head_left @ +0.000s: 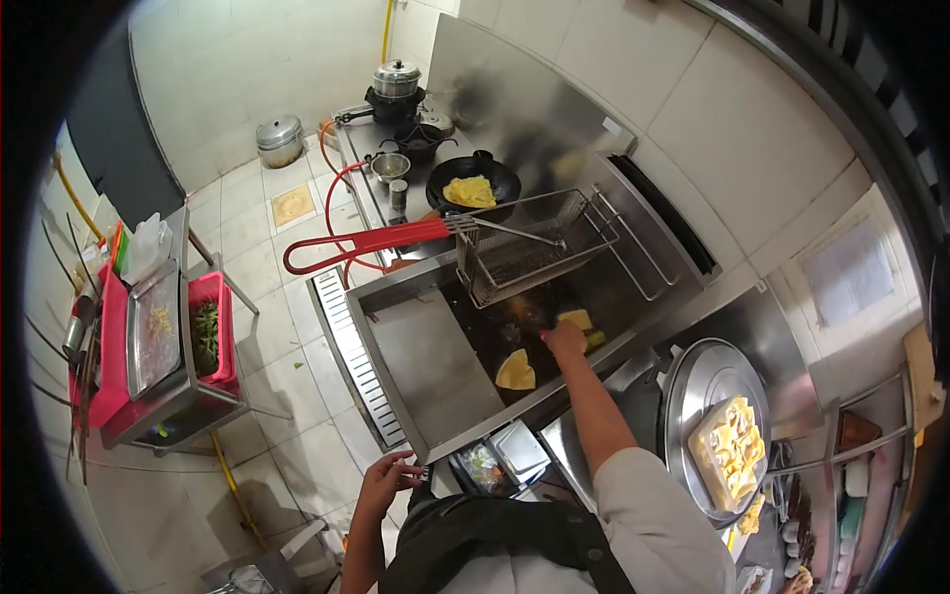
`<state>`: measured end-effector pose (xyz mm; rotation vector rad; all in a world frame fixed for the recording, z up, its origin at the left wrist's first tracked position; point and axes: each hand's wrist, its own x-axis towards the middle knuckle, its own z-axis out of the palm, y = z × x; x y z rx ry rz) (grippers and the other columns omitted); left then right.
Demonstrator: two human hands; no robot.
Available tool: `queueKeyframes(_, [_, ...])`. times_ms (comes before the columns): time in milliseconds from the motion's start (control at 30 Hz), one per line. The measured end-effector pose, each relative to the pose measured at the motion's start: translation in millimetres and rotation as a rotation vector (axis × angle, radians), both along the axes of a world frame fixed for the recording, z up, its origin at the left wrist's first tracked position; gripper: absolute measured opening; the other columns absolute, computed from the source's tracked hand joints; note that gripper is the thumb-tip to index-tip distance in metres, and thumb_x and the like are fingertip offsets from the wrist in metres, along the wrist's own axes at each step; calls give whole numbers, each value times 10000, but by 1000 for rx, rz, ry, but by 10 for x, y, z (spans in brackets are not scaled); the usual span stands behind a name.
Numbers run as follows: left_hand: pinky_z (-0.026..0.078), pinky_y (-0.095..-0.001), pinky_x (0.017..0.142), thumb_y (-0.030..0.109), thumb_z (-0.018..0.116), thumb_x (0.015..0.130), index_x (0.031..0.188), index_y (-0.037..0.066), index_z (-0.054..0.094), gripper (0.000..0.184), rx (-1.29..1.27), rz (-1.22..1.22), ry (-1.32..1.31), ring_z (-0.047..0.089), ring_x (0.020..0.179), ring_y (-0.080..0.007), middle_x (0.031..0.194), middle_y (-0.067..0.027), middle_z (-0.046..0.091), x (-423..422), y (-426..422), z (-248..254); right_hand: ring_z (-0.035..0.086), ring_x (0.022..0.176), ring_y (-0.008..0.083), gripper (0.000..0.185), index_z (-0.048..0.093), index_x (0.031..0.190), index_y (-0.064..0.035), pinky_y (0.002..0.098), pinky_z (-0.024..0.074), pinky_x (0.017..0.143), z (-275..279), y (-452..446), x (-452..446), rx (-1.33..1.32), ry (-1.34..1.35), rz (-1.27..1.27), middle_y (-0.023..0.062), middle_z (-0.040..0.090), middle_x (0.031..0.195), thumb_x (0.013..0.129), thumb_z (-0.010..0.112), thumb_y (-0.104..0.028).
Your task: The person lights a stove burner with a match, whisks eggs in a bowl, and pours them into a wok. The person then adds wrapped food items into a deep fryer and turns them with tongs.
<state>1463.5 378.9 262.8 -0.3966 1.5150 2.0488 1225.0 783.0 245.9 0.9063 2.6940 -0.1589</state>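
Observation:
My right hand reaches down over the dark pan of the fryer, fingers drawn together. Whatever it grips is too small to make out; a bit of red shows at the fingertips. Beside the hand lie a yellow folded piece and a greenish piece. Nearer me sits a larger yellow fan-shaped piece of food. A wire fry basket with a red handle rests over the fryer's far side. My left hand hangs by the fryer's front left corner, fingers apart, holding nothing visible.
Behind the fryer, a black wok with yellow food stands near stacked pots. At right, a tub of folded yellow pieces sits on a round metal lid. A cart with a red crate stands left.

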Motion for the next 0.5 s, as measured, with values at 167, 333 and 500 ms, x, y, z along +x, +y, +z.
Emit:
queueKeyframes(167, [528, -286, 703, 221, 443, 950, 1198, -3, 496, 338, 1, -23, 11, 646, 733, -183, 903, -136, 653, -98, 35, -10, 652, 857, 274, 415, 682, 938, -59, 388, 516, 688, 535, 12, 466, 56, 143, 70, 130, 672, 891, 727, 703, -415])
queueKeyframes(333, [524, -280, 696, 225, 451, 949, 1194, -2, 504, 338, 17, -108, 54, 645, 740, -181, 909, -139, 653, -238, 177, 37, 641, 830, 308, 385, 697, 872, -71, 404, 503, 699, 685, 168, 878, -6, 228, 204, 158, 661, 863, 710, 684, -421])
queueKeyframes(500, [527, -300, 727, 249, 476, 940, 1195, 6, 499, 352, 31, -157, 71, 652, 781, -186, 921, -148, 659, -294, 290, 20, 636, 797, 325, 382, 706, 865, -103, 405, 495, 690, 746, 224, 1108, -96, 257, 267, 167, 653, 821, 703, 684, -448])
